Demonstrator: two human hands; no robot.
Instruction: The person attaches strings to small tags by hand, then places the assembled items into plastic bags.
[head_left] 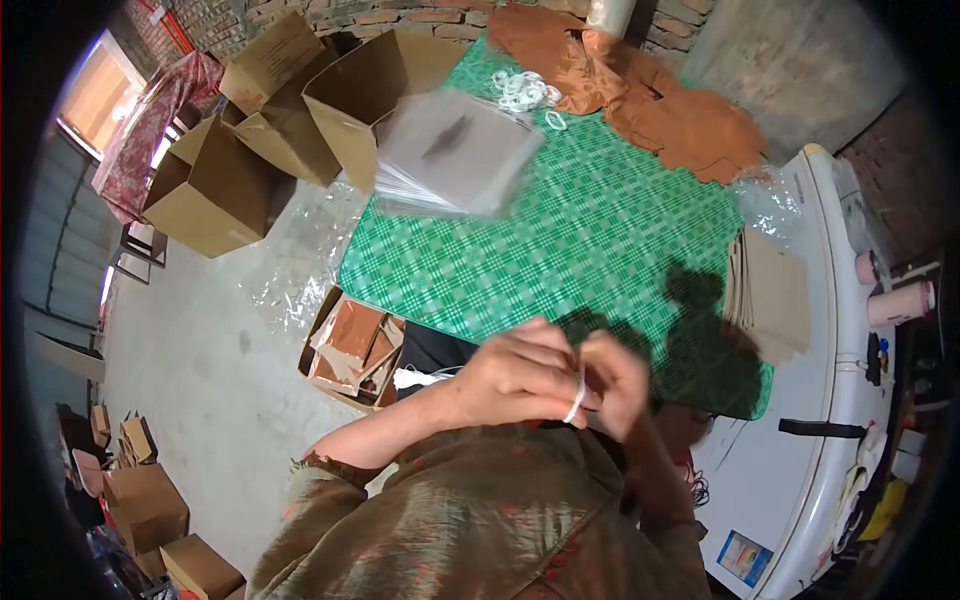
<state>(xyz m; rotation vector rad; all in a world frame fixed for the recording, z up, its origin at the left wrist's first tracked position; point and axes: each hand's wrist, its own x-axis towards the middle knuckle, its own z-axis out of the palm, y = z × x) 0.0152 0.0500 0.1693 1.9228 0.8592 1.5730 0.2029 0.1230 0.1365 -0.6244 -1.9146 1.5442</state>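
Close to my body, at the near edge of the green checked table (450,265), my two hands meet. My left hand (520,375) is closed on a thin white cord (576,396), fingers curled. My right hand (618,380) is blurred by motion, its fingers bent beside the same cord; whether it grips the cord is unclear. More white string (420,378) lies near my left wrist. White cord loops (524,92) sit at the table's far side, beside a stack of clear plastic sheets (455,155) and rust-brown cloth pieces (690,125).
Tan flat sheets (768,290) lie at the table's right, next to a white surface (815,340). Open cardboard boxes (215,190) stand at the upper left. A box of brown pieces (350,345) is left of my lap. Clear plastic wrap (290,300) lies on the floor.
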